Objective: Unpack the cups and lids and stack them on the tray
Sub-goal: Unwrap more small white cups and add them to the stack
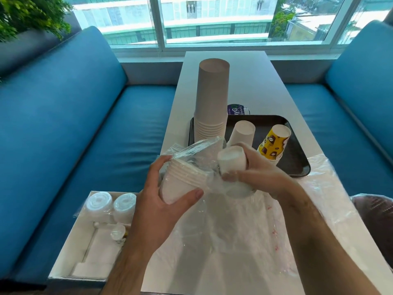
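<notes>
My left hand [163, 194] grips a stack of white paper cups [182, 179] still partly in a clear plastic sleeve [197, 152]. My right hand [257, 173] holds a small stack of white cups [231, 159] at the sleeve's open end, above the table. Behind them lies the black tray [297, 154]. On it stand a tall stack of upside-down white cups [212, 99], a short white upside-down cup stack [242, 132] and a yellow patterned cup stack [274, 143].
A white box [85, 241] on the left blue bench holds wrapped clear lids [111, 204]. Loose clear plastic wrap [244, 231] covers the near table. A purple object [235, 109] lies behind the tray. Blue benches flank the table; a window is beyond.
</notes>
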